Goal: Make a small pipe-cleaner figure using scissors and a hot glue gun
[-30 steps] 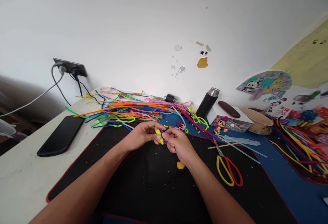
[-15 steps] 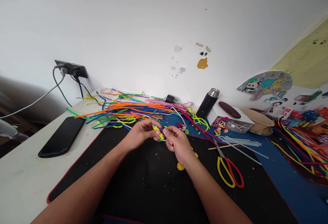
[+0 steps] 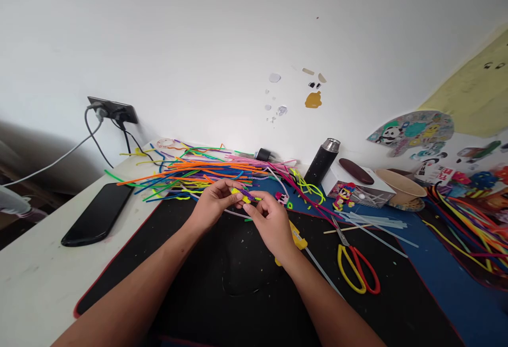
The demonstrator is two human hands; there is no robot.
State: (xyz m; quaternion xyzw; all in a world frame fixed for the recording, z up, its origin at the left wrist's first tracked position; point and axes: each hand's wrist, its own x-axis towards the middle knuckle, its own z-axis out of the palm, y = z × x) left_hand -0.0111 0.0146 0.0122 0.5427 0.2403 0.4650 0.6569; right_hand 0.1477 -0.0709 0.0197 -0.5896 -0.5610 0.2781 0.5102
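From where I stand, the yellow-and-purple piece [image 3: 246,197] is held above the black mat [image 3: 198,278], pinched between thumb and fingers of the left hand [image 3: 214,203] and the right hand [image 3: 273,225], which are close together. Judged by its joined colours, assembly is under way; fingers hide how much shaping remains. Loose coloured stems [image 3: 210,166] lie behind, and a small figure [image 3: 343,197], seemingly complete, stands near the white box [image 3: 375,192].
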